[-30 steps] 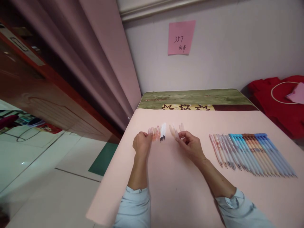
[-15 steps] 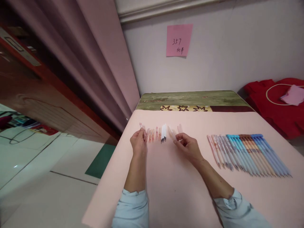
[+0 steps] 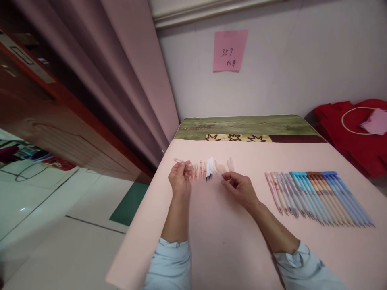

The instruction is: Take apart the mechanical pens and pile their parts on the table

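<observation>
My left hand (image 3: 180,180) is closed in a pinch on a clear pinkish upper pen barrel (image 3: 177,160), which lies nearly level and points left. Beside those fingers, a row of patterned pen barrels (image 3: 196,171) rests on the table. White pen refills with dark tips (image 3: 209,168) lie between my two hands. The thumb and fingers of my right hand (image 3: 240,189) pinch a translucent lower pen barrel (image 3: 217,173), slanted toward the refills. Just beyond that hand are more translucent barrels (image 3: 230,164). My fingertips partly hide both held pieces.
Several assembled pens (image 3: 317,197) lie side by side on the right of the pink-covered table (image 3: 223,249). A green patterned board (image 3: 242,124) shows at the far edge. Red fabric (image 3: 359,137) is at the right, a wooden door (image 3: 75,121) at the left.
The pen barrel in my left hand has turned from steeply tilted to nearly level. In my right hand the translucent barrel has shifted slightly, its far end now closer to the refills.
</observation>
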Demonstrator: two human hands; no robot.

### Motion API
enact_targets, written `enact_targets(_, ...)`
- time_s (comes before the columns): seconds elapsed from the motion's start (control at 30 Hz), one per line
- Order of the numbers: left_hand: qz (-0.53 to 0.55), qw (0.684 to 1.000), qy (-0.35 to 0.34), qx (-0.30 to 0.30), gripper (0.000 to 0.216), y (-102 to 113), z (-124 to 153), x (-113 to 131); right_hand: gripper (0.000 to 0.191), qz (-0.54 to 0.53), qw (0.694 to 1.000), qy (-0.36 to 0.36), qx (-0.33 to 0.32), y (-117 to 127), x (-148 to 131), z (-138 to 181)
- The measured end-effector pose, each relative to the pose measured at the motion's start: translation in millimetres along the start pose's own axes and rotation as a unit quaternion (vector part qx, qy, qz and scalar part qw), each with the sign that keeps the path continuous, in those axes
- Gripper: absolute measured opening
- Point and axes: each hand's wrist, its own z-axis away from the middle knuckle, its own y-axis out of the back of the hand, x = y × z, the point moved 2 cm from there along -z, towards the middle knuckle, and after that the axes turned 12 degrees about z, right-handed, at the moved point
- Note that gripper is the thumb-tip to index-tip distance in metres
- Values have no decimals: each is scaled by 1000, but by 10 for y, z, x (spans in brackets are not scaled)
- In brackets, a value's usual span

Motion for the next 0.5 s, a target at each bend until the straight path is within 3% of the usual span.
enact_targets(0.23, -4, 990, 106, -91, 30, -237, 316, -182, 19, 5, 1000, 11, -7, -2, -4, -8)
enact_targets(0.5, -14, 989, 113, -93, 33, -244, 356, -176, 20, 28, 999, 16, -6, 1, 6, -2)
